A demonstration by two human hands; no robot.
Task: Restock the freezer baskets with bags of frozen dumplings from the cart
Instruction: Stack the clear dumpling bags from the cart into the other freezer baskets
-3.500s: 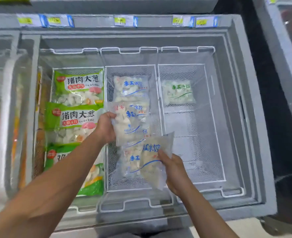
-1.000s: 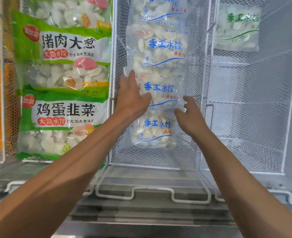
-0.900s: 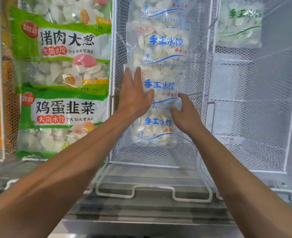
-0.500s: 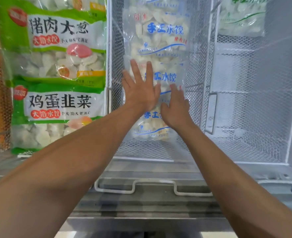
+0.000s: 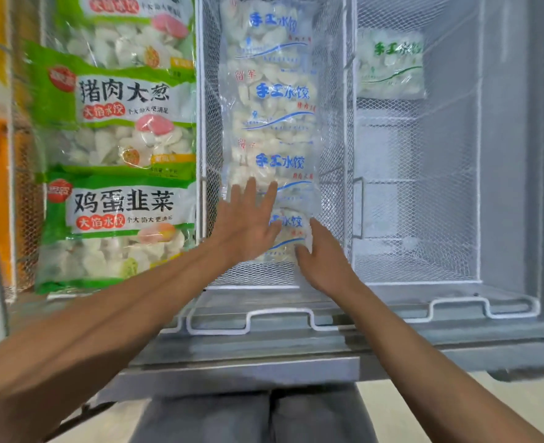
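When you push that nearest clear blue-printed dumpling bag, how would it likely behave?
The clear blue-printed dumpling bag probably feels lumpy and fairly stiff, packed with separate dumplings. Its glossy film looks slippery, so it may slide on the white mesh basket.

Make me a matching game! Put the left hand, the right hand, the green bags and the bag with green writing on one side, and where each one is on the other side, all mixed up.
Things:
1. left hand
2. right hand
3. green bags
4. bag with green writing

Places:
A. in the left basket
B. alone at the far end of the right basket
C. flat on the clear bags in the middle basket
D. gripping the nearest clear bag's right edge

Pairs: 1-C, 2-D, 3-A, 4-B
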